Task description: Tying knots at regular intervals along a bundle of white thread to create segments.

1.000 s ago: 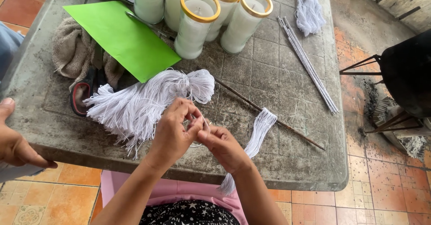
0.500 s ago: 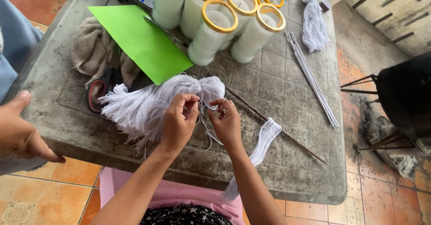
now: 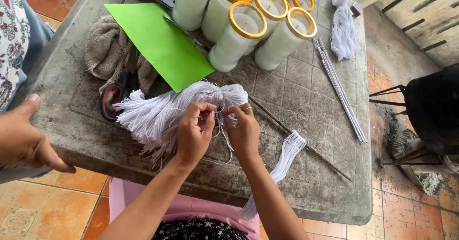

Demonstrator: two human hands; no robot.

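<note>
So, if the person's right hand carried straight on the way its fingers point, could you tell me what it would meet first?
Probably the white string bundle, which the right hand already touches beside the left hand; depth is unclear.

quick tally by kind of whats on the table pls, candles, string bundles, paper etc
Candle glasses with yellow rims, partly cut off at the frame's top: at least 7
White string bundles, the big one worked by the left hand and right hand: 3
Green paper sheets: 1
Beige cloths: 1
Thin rod bundles: 1
Long brown sticks: 1
Total: at least 14
</note>
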